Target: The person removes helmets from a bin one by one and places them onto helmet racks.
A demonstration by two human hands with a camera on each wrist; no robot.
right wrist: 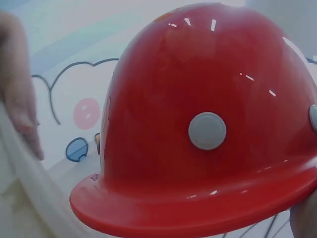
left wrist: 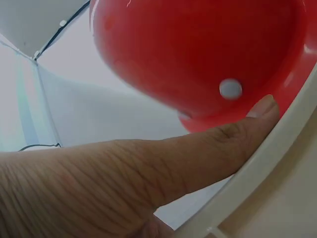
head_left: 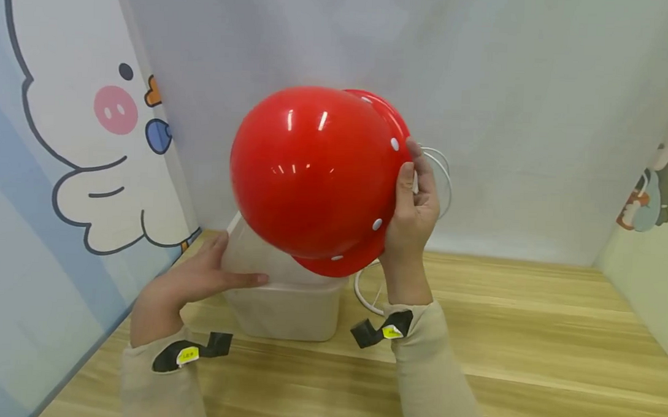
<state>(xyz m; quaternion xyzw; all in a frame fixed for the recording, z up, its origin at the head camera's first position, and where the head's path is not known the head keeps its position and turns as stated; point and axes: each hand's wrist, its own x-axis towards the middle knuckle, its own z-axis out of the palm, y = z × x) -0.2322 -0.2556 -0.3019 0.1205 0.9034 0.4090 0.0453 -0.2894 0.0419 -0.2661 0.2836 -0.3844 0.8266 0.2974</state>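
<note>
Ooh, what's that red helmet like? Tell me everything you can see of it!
The helmet is a shiny red dome, seemingly plastic, with a flared brim and pale round studs. It's tilted, dome leftward, brim rightward in the head view, partly hiding the pale tub. The right hand holds it up by the brim; whether the left thumb touches it is unclear.

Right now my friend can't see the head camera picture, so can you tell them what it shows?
A person's right hand holds a red helmet near its brim, partly hiding a whitish bin on a wood-grain table. The left hand touches the bin.
</note>
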